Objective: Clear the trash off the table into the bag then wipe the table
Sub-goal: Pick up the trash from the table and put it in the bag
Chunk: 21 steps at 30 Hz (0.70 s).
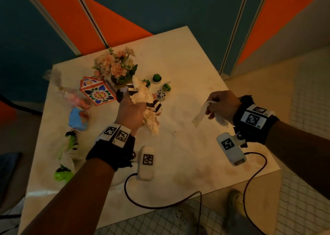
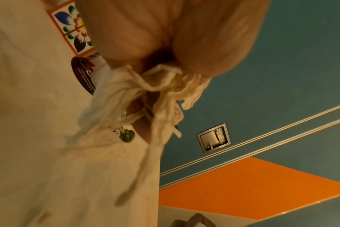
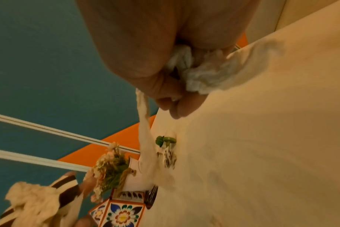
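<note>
My left hand [image 1: 131, 108] grips a bundle of crumpled white tissue [image 1: 144, 99] together with a black-and-white striped wrapper [image 1: 156, 106], lifted just above the middle of the white table [image 1: 187, 70]. The left wrist view shows the tissue [image 2: 145, 92] bunched under my curled fingers. My right hand [image 1: 220, 105] hangs above the table's right part and holds a smaller white tissue [image 1: 200, 116], one end dangling; in the right wrist view that tissue [image 3: 200, 75] is crushed in my palm. More trash lies along the left edge: a pink wrapper [image 1: 75, 97], a blue packet [image 1: 79, 118], a green-and-white wrapper [image 1: 67, 154].
A flower pot [image 1: 116, 67], a floral tile box [image 1: 97, 92], small green cactus figures [image 1: 157, 77] and a zebra-pattern ornament [image 1: 161, 93] stand at the table's back. A clear plastic bag [image 1: 52, 76] lies at the far left corner. Cables hang off the front edge.
</note>
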Motion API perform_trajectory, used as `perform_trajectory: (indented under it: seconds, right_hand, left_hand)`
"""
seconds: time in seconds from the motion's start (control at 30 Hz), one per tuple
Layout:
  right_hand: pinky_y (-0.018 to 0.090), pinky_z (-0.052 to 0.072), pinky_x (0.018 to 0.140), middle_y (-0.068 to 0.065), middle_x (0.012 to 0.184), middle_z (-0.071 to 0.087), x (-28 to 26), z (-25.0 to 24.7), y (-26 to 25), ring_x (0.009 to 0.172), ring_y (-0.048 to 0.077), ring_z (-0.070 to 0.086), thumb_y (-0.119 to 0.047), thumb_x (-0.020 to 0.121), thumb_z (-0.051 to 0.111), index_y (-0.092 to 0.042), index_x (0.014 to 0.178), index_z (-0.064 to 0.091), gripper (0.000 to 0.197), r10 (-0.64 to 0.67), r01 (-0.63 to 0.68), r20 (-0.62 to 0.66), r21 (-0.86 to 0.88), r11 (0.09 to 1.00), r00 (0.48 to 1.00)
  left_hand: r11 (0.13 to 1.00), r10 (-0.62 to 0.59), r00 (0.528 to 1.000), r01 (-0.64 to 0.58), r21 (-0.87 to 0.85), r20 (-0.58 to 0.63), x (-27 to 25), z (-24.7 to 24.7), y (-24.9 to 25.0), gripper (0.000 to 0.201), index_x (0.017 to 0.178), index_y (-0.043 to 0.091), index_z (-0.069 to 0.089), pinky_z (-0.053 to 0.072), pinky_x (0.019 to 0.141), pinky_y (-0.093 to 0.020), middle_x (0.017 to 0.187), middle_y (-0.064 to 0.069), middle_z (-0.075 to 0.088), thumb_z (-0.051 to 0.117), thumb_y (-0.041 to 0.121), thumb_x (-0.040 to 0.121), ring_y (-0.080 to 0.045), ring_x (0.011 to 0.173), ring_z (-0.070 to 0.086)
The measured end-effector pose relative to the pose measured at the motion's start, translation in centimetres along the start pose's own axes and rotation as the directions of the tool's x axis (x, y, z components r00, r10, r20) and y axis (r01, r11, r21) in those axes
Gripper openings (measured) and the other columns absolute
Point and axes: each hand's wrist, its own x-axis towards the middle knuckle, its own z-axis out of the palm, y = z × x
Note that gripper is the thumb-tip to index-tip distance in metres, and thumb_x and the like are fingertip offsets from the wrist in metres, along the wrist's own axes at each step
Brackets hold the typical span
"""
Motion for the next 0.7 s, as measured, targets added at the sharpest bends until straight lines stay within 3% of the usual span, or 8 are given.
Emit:
perform_trajectory:
  seconds: [0.07, 0.13, 0.2, 0.3, 0.47, 0.6, 0.67, 0.7]
  right_hand:
    - [0.029, 0.05, 0.049, 0.012, 0.063, 0.058, -0.2, -1.2, 0.3, 0.055, 0.019, 0.055, 0.013, 0.084, 0.049, -0.003, 0.066, 0.058, 0.026, 0.059, -0.058, -0.045, 0.026, 0.998, 0.997]
    - [0.027, 0.043, 0.046, 0.01, 0.062, 0.057, -0.4, -2.7, 0.9, 0.054, 0.018, 0.05, 0.011, 0.086, 0.047, -0.001, 0.07, 0.058, 0.023, 0.103, -0.1, -0.069, 0.044, 0.994, 0.992]
    - [0.027, 0.036, 0.045, 0.011, 0.063, 0.055, -0.5, -4.5, 1.8, 0.053, 0.019, 0.046, 0.009, 0.087, 0.046, -0.001, 0.074, 0.058, 0.021, 0.14, -0.135, -0.097, 0.058, 0.989, 0.985]
    - [0.025, 0.03, 0.043, 0.011, 0.059, 0.051, -0.7, -7.5, 3.7, 0.047, 0.019, 0.039, 0.006, 0.089, 0.042, -0.003, 0.075, 0.057, 0.022, 0.211, -0.197, -0.162, 0.096, 0.976, 0.964]
    - [0.029, 0.028, 0.047, 0.009, 0.059, 0.047, -0.1, -12.8, 7.7, 0.048, 0.021, 0.035, -0.003, 0.094, 0.043, -0.01, 0.069, 0.058, 0.03, 0.33, -0.312, -0.237, 0.111, 0.943, 0.914]
    - [0.028, 0.022, 0.048, 0.008, 0.052, 0.039, 1.1, -17.2, 11.8, 0.047, 0.02, 0.025, -0.003, 0.095, 0.041, -0.007, 0.061, 0.05, 0.036, 0.39, -0.374, -0.179, 0.119, 0.92, 0.903]
    - [0.028, 0.021, 0.048, 0.008, 0.051, 0.035, 1.9, -19.2, 13.9, 0.048, 0.019, 0.023, -0.003, 0.095, 0.042, -0.007, 0.058, 0.048, 0.037, 0.42, -0.406, -0.149, 0.117, 0.906, 0.895]
    - [0.028, 0.02, 0.048, 0.007, 0.052, 0.034, 2.3, -20.1, 15.1, 0.048, 0.018, 0.023, -0.002, 0.094, 0.044, -0.007, 0.057, 0.048, 0.038, 0.441, -0.427, -0.132, 0.121, 0.896, 0.888]
  left_hand:
    - [1.0, 0.006, 1.0, -0.006, 0.005, 0.017, 0.0, 1.3, 0.4, 0.047, 0.13, 0.017, 0.049, 0.057, 0.055, -0.04, 0.107, -0.011, 0.068, 0.041, -0.008, 0.091, -0.028, 0.075, 0.071]
    - [0.999, 0.02, 0.999, -0.022, 0.049, 0.045, -0.2, 2.8, 0.9, 0.041, 0.123, 0.022, 0.051, 0.055, 0.051, -0.036, 0.1, -0.007, 0.07, 0.041, -0.005, 0.093, -0.022, 0.06, 0.069]
    - [0.996, 0.018, 0.998, -0.023, 0.089, 0.065, -0.1, 4.4, 1.3, 0.039, 0.118, 0.025, 0.052, 0.053, 0.049, -0.033, 0.096, -0.003, 0.071, 0.041, -0.002, 0.093, -0.02, 0.056, 0.067]
    - [0.995, -0.017, 0.997, 0.009, 0.102, 0.08, 0.4, 7.4, 1.6, 0.038, 0.118, 0.019, 0.057, 0.05, 0.047, -0.03, 0.092, -0.005, 0.072, 0.043, -0.003, 0.09, -0.021, 0.052, 0.064]
    - [0.994, -0.093, 0.986, 0.085, 0.063, 0.136, 1.7, 15.2, 1.8, 0.043, 0.116, 0.021, 0.059, 0.049, 0.054, -0.033, 0.096, -0.014, 0.072, 0.045, -0.004, 0.084, -0.025, 0.05, 0.058]
    - [0.99, -0.144, 0.97, 0.14, 0.037, 0.194, 2.4, 23.1, 1.8, 0.024, 0.103, 0.024, 0.061, 0.042, 0.044, -0.023, 0.092, -0.015, 0.071, 0.054, 0.008, 0.087, -0.021, 0.045, 0.051]
    - [0.987, -0.158, 0.966, 0.145, 0.076, 0.205, 3.3, 27.2, 1.2, 0.024, 0.101, 0.028, 0.061, 0.046, 0.049, -0.026, 0.101, -0.012, 0.071, 0.058, 0.018, 0.079, -0.023, 0.057, 0.058]
    - [0.983, -0.162, 0.964, 0.14, 0.115, 0.212, 3.7, 29.0, 0.9, 0.031, 0.103, 0.031, 0.061, 0.052, 0.059, -0.033, 0.104, -0.01, 0.071, 0.058, 0.021, 0.073, -0.028, 0.07, 0.064]
